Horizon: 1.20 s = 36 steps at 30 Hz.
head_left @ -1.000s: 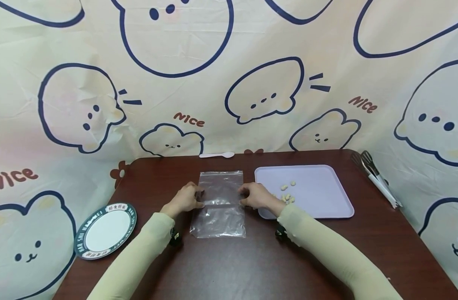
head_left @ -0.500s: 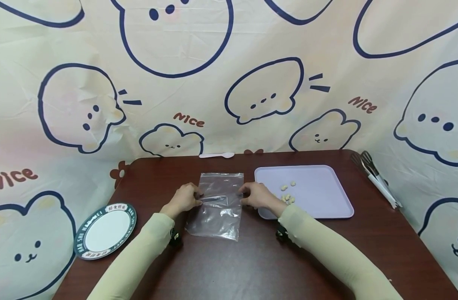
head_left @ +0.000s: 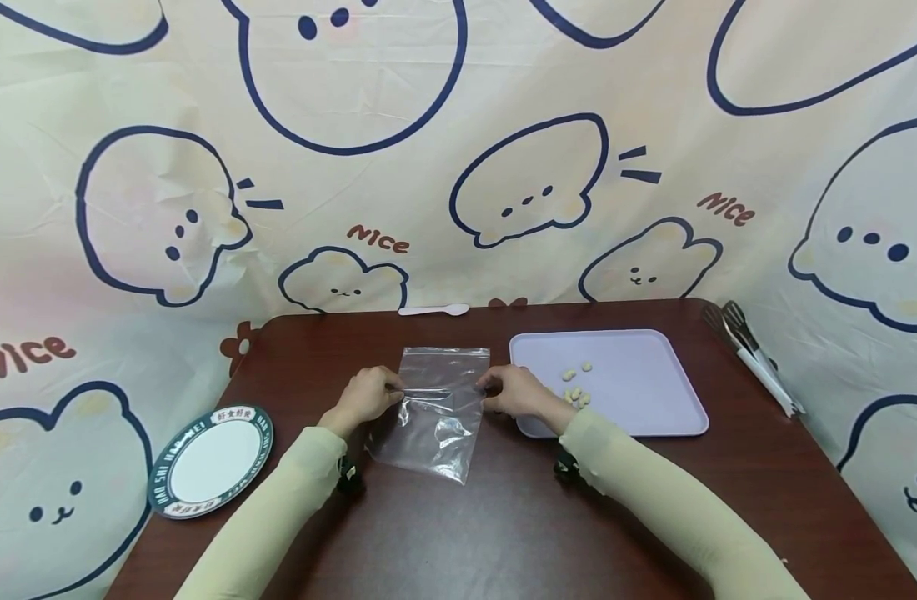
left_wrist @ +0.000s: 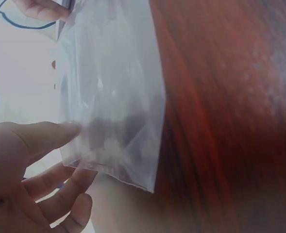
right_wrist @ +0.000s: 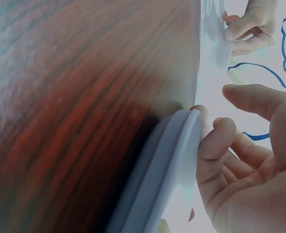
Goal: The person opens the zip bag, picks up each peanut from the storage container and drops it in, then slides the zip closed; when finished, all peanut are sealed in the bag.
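A clear zip bag (head_left: 436, 425) lies near the middle of the table, slightly tilted and creased, its zip edge at the far side. My left hand (head_left: 367, 394) pinches its left edge; the left wrist view shows the thumb (left_wrist: 60, 133) on the film and other fingers partly behind it. At the bag's right edge is my right hand (head_left: 520, 392), beside the tray. In the right wrist view its thumb (right_wrist: 252, 99) and curled fingers (right_wrist: 215, 145) stand apart, with no film plainly between them.
A pale lilac tray (head_left: 638, 375) with several small pale pieces (head_left: 576, 396) stands at right. Tongs-like and whisk-like utensils (head_left: 759, 358) lie at the right edge. A white spoon (head_left: 433, 311) lies at the back, a green-rimmed plate (head_left: 211, 462) at left.
The bag's near end has swung to the left and its zip edge has shifted slightly right and nearer. A crease has formed across its upper half. Both hands have hardly moved.
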Each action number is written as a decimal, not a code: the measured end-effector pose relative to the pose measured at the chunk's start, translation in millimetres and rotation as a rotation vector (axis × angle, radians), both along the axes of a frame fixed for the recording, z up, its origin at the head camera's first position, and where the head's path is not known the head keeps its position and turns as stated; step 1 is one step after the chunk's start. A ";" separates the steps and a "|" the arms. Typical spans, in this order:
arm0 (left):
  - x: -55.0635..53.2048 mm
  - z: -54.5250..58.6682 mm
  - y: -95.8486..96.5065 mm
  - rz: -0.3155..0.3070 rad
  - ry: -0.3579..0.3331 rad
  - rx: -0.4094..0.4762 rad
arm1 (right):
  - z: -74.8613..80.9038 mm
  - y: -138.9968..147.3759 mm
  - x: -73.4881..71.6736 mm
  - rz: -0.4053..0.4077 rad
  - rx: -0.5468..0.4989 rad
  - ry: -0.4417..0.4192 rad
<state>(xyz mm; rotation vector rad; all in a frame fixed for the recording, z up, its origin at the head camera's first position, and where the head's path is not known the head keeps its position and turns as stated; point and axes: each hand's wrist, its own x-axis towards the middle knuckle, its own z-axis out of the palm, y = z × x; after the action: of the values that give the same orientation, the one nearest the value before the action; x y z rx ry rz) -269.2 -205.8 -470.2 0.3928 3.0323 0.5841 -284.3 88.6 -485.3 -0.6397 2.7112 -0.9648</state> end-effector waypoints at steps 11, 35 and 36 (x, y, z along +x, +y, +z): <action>0.3 3.8 -9.4 -0.069 0.073 0.154 | 3.4 10.2 -3.9 -0.046 -0.124 -0.079; 3.8 10.0 -16.3 -0.191 0.103 0.284 | 11.6 27.5 -15.1 -0.182 -0.232 -0.164; 4.0 10.1 -16.3 -0.197 0.106 0.293 | 12.0 27.7 -15.2 -0.186 -0.237 -0.164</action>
<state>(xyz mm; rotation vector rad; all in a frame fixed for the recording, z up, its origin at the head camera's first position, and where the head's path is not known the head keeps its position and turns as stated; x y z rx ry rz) -265.3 -222.1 -460.1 0.7451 2.9555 1.0244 -299.5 116.3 -473.3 -0.3311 2.5669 -1.3359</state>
